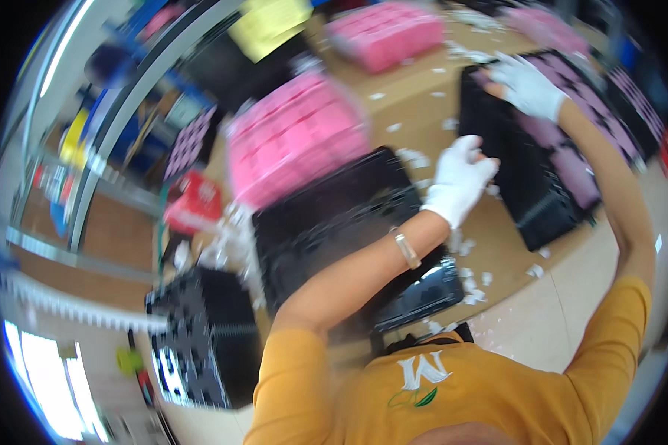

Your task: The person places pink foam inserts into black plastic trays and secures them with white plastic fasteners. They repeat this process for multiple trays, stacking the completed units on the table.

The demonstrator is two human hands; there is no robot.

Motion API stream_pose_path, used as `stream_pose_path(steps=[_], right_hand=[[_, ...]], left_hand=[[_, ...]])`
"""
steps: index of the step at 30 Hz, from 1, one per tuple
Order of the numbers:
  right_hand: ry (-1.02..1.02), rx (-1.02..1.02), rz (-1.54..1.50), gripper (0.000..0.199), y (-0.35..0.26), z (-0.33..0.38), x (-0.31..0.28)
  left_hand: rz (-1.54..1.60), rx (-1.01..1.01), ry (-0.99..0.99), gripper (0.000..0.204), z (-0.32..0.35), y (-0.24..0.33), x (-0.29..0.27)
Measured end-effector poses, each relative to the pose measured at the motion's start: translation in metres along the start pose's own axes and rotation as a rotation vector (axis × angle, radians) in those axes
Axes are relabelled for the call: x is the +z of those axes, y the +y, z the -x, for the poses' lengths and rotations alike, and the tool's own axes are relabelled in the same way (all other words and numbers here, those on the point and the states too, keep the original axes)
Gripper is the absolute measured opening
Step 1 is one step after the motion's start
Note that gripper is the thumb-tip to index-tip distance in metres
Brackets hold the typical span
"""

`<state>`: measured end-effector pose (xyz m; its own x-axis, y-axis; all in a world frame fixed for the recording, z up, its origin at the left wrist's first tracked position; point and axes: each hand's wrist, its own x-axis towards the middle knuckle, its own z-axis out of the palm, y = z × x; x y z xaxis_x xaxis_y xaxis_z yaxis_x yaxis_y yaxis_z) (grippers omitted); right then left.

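My left hand [464, 182], in a white glove with bare fingertips, is closed with its fingers curled together. It hovers beside the left side of a stack of black trays [531, 211] with pink inserts. Whatever its fingers may pinch is hidden or too small to name. My right hand [528, 87], gloved the same way, lies with fingers apart on the far left corner of that stack. Left of my left hand, more black trays [334, 230] lie on the brown worktable [408, 111], partly covered by my left forearm. Motion blurs the picture.
Behind the black trays sits a wrapped pink block stack [297, 137], with another pink stack [386, 33] farther back. White scraps [416, 158] litter the table. A tall black tray stack [208, 334] stands at the left, below a red bag [193, 202]. Metal shelving [115, 141] rises at the left.
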<state>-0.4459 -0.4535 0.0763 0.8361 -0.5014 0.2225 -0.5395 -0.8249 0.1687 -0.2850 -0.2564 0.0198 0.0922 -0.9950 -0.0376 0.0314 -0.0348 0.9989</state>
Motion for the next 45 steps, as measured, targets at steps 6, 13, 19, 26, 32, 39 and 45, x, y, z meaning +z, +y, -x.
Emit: stream_pose_path(steps=[6, 13, 19, 26, 32, 39, 45], right_hand=[[-0.007, 0.112, 0.298, 0.035, -0.029, -0.008, -0.017], [0.393, 0.089, -0.562, 0.048, -0.112, -0.103, -0.041], [0.639, 0.007, -0.851, 0.039, -0.135, -0.147, -0.106], [0.544, -0.326, -0.888, 0.031, -0.244, -0.164, -0.116], [0.479, -0.367, -1.101, 0.03, -0.315, -0.19, -0.119], [0.665, -0.462, -1.233, 0.029, -0.38, -0.245, -0.104], [1.353, -0.674, -0.428, 0.023, -0.393, -0.303, -0.21]], left_hand=[[-0.463, 0.39, 0.435, 0.038, 0.055, 0.034, -0.138], [-0.327, 0.636, 1.117, 0.04, 0.089, 0.079, -0.33], [-0.442, 1.0, 1.691, 0.046, 0.112, 0.113, -0.393], [-0.11, 0.456, 0.981, 0.071, 0.171, 0.105, -0.474], [0.156, 0.547, 0.817, 0.036, 0.189, 0.081, -0.464], [0.427, 0.662, 0.723, 0.02, 0.18, 0.083, -0.455], [0.345, 0.753, 0.955, 0.014, 0.198, 0.077, -0.415]])
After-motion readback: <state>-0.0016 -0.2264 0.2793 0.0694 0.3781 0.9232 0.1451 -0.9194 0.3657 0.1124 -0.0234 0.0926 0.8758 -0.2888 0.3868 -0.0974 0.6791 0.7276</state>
